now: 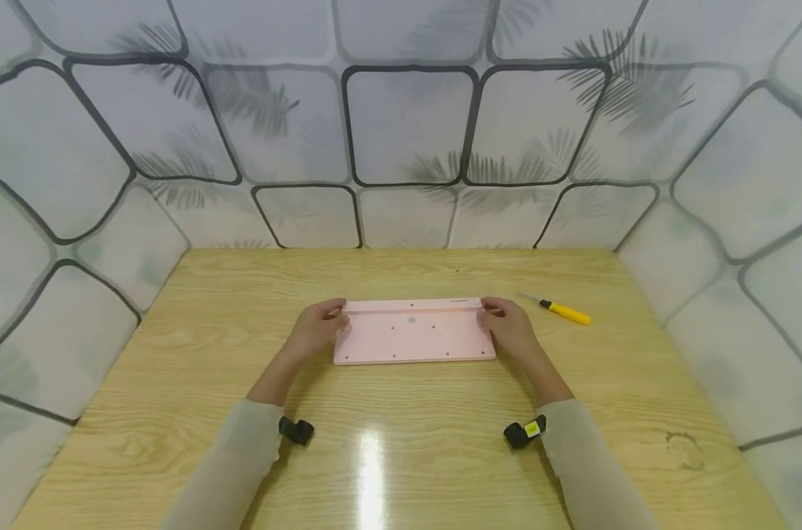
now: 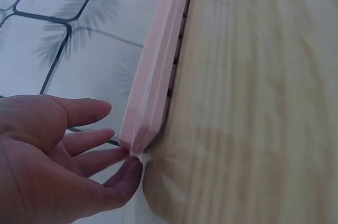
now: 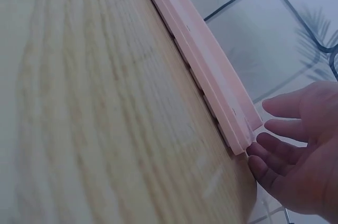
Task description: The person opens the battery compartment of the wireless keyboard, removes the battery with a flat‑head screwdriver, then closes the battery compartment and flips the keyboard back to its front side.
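Note:
A pink keyboard [image 1: 414, 342] lies upside down on the wooden table, its screw-dotted underside facing up. Along its near edge in the left wrist view, dark gaps between keys show beneath the pink case [image 2: 153, 71]. My left hand [image 1: 313, 327] holds the left end near the far corner, with curled fingertips against the edge. At the opposite end, my right hand [image 1: 512, 327] grips the far corner the same way. In the right wrist view, some fingertips of the right hand [image 3: 296, 150] meet the end of the case [image 3: 211, 65], while the uppermost finger stays apart from it.
A screwdriver [image 1: 566, 312] with a yellow handle lies right of the keyboard, its shaft pointing left. Patterned cloth walls [image 1: 407, 125] border the table [image 1: 434, 434] at the back and both sides. Each wrist wears a small black camera [image 1: 298, 431].

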`<state>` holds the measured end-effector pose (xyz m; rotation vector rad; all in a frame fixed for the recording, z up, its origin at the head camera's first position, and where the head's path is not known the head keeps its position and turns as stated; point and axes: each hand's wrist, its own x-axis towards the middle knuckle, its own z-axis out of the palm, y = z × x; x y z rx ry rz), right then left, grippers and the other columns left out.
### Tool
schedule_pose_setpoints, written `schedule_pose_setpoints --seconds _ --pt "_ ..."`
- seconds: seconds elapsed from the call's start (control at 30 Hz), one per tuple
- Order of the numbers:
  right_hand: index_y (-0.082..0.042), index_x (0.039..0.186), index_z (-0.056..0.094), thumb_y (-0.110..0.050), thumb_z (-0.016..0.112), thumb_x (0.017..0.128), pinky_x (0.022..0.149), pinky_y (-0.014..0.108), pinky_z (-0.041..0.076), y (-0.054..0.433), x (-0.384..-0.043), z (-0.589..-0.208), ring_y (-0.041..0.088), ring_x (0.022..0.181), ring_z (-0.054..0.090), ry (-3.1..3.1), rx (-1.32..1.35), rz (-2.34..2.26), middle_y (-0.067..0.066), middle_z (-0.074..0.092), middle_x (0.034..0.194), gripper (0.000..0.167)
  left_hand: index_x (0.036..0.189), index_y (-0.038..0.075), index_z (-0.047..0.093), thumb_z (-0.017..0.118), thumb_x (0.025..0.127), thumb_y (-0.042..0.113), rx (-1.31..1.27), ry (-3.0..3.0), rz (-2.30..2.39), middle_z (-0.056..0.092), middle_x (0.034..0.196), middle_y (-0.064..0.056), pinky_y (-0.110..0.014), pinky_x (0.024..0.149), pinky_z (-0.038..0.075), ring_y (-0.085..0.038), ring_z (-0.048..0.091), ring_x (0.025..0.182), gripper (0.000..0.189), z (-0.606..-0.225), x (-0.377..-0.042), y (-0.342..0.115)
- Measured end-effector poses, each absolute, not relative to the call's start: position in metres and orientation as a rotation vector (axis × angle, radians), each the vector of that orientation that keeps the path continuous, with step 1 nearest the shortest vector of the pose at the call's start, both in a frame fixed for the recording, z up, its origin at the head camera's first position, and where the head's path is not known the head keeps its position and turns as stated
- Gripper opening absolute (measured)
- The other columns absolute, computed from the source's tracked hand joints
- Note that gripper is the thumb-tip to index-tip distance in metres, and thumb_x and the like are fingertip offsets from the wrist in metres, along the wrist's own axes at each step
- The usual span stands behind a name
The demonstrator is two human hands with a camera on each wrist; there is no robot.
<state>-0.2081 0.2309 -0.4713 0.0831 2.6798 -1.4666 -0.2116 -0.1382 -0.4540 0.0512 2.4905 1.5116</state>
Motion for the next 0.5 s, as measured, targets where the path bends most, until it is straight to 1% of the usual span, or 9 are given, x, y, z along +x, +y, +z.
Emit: schedule_pose_setpoints --seconds 0.03,0.1,0.13,0.2,0.27,0.33,0.5 --pt "-0.001 0.144 0.053 -0.019 0.057 0.103 0.099 0.046 0.049 0.231 -0.209 -0.472 0.036 0.12 0.054 2.687 0.078 -1.463 0.022 0.056 0.135 0.045 0.15 0.005 0.047 0.057 0.103 0.016 0.072 2.512 1.489 0.051 0.148 -0.02 -0.038 0.092 0.053 -0.034 0.057 0.124 0.05 -0.453 -0.212 -0.136" --pt "-0.002 0.144 0.052 -0.02 0.056 0.104 0.097 0.046 0.051 0.232 -0.211 -0.472 0.036 0.12 0.056 2.698 0.059 -1.45 0.021 0.055 0.136 0.045 0.149 0.004 0.048 0.058 0.102 0.016 0.102 2.543 1.454 0.05 0.148 -0.022 -0.037 0.088 0.052 -0.035 0.056 0.124 0.05 -0.451 -0.215 -0.132" --pt "-0.002 0.144 0.053 -0.02 0.057 0.104 0.097 0.046 0.051 0.232 -0.212 -0.472 0.036 0.12 0.056 2.705 0.051 -1.443 0.021 0.055 0.137 0.044 0.149 0.004 0.049 0.058 0.102 0.015 0.123 2.56 1.435 0.05 0.148 -0.022 -0.039 0.09 0.051 -0.035 0.054 0.126 0.049 -0.451 -0.216 -0.13" --pt "-0.002 0.145 0.052 -0.019 0.057 0.104 0.097 0.046 0.051 0.232 -0.214 -0.473 0.036 0.119 0.056 2.718 0.03 -1.429 0.021 0.054 0.138 0.044 0.148 0.004 0.05 0.057 0.103 0.015 0.157 2.572 1.416 0.047 0.152 -0.021 -0.043 0.099 0.05 -0.036 0.049 0.136 0.047 -0.45 -0.219 -0.125" --pt "-0.002 0.145 0.052 -0.018 0.057 0.104 0.096 0.046 0.051 0.232 -0.215 -0.473 0.036 0.119 0.057 2.727 0.004 -1.417 0.021 0.054 0.139 0.044 0.146 0.003 0.052 0.057 0.102 0.015 0.18 2.575 1.418 0.046 0.153 -0.02 -0.049 0.107 0.046 -0.037 0.043 0.142 0.045 -0.451 -0.223 -0.121" --pt "-0.002 0.145 0.052 -0.016 0.057 0.103 0.096 0.045 0.051 0.232 -0.217 -0.471 0.035 0.119 0.057 2.726 -0.009 -1.407 0.021 0.054 0.139 0.044 0.144 0.002 0.054 0.058 0.102 0.014 0.211 2.586 1.417 0.05 0.15 -0.019 -0.051 0.11 0.044 -0.036 0.045 0.141 0.044 -0.452 -0.227 -0.117" --pt "-0.003 0.144 0.053 -0.016 0.057 0.103 0.094 0.044 0.05 0.233 -0.219 -0.468 0.035 0.117 0.055 2.725 -0.013 -1.382 0.02 0.053 0.14 0.043 0.14 0.0 0.057 0.061 0.1 0.013 0.305 2.596 1.393 0.057 0.144 -0.019 -0.049 0.108 0.046 -0.036 0.053 0.134 0.042 -0.451 -0.235 -0.1"
